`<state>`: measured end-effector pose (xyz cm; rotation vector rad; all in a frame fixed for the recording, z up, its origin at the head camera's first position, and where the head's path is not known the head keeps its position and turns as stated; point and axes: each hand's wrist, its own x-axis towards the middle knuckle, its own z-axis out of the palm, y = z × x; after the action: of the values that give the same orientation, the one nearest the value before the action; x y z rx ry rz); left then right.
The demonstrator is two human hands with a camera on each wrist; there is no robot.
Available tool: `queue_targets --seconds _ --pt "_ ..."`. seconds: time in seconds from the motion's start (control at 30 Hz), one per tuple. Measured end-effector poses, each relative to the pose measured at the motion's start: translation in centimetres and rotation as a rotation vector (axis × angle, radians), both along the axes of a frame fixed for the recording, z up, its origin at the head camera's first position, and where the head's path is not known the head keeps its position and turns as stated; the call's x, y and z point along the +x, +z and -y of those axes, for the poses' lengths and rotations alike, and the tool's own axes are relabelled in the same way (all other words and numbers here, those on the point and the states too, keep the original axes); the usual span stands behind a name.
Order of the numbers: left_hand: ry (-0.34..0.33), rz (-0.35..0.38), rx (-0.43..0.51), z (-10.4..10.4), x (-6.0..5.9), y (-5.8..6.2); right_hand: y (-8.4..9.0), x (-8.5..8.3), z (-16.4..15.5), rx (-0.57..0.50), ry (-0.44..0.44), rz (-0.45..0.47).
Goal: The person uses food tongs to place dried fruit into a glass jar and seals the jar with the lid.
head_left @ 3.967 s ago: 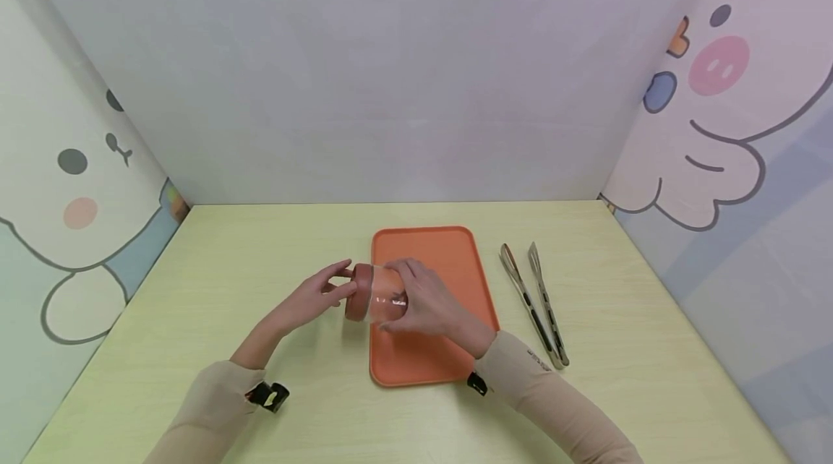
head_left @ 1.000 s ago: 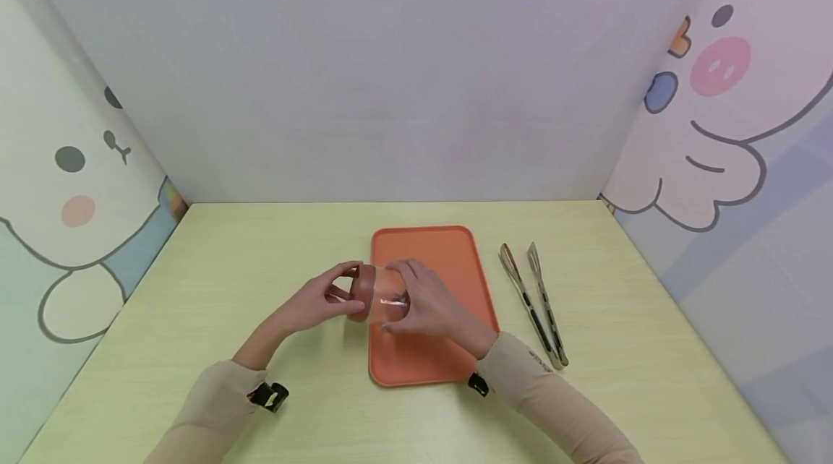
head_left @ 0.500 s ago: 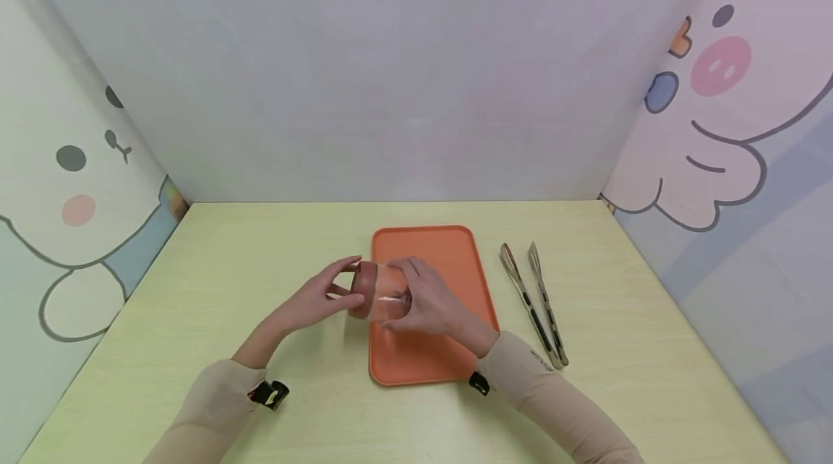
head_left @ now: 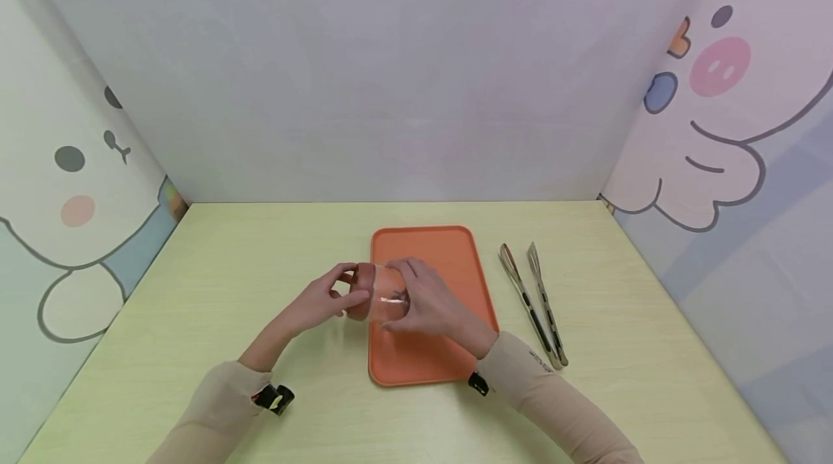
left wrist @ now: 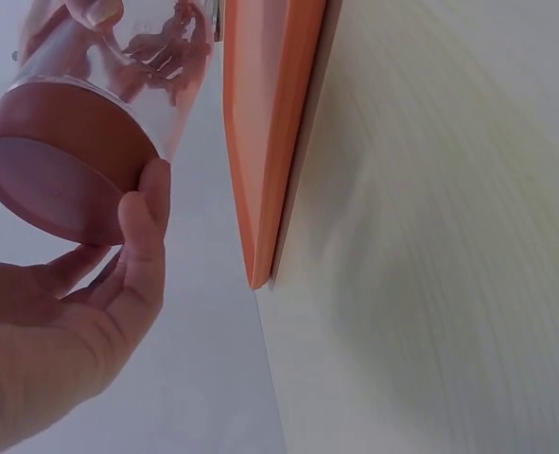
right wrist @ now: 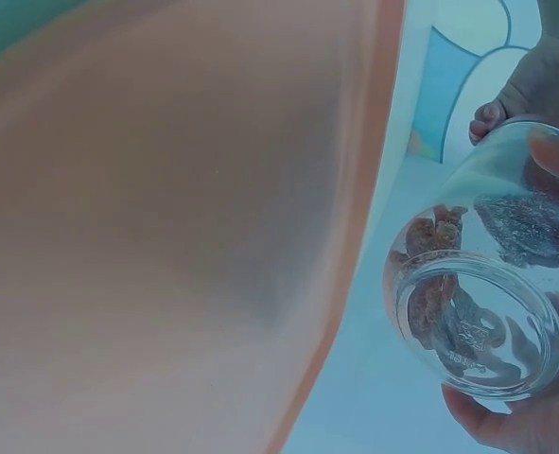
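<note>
Above the near left edge of the orange tray (head_left: 449,247), we hold a clear glass jar (head_left: 388,295) on its side. Our right hand (head_left: 431,303) wraps its fingers round the glass, while our left hand (head_left: 315,301) grips the brown lid (head_left: 361,291). Metal tongs (head_left: 535,301) lie right of the tray.

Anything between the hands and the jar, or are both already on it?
Nothing visible in the way. The right hand grips the glass jar on its side above the orange tray; the left hand holds its brown lid. The tongs lie apart, to the right.
</note>
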<state>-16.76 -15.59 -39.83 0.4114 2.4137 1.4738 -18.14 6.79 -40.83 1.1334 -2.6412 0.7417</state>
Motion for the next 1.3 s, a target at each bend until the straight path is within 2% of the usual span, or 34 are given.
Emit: queue_targets --seconds 0.23,0.43,0.67,0.93,1.03,1.13,1.3 --pt "-0.008 -0.075 -0.02 0.2 0.0 -0.3 0.2 0.0 0.0 -0.001 0.009 0.0" --pt "-0.024 -0.135 0.001 0.2 0.0 -0.4 0.2 0.0 0.0 0.01 0.008 0.002" --pt "-0.033 -0.18 -0.013 0.2 0.1 -0.2 0.1 0.0 0.0 -0.001 0.017 0.011" --pt "-0.046 -0.194 -0.01 -0.6 1.6 2.7 0.1 0.0 0.0 -0.008 0.02 0.0" --pt "-0.041 -0.197 -0.023 -0.6 1.8 2.9 0.0 0.0 0.1 -0.014 0.018 -0.006" --pt "-0.042 -0.205 -0.021 -0.6 1.6 2.6 -0.1 -0.1 0.1 -0.016 0.017 -0.009" --pt "-0.026 -0.2 -0.031 -0.1 0.5 0.5 -0.2 -0.1 0.0 -0.017 0.021 0.01"
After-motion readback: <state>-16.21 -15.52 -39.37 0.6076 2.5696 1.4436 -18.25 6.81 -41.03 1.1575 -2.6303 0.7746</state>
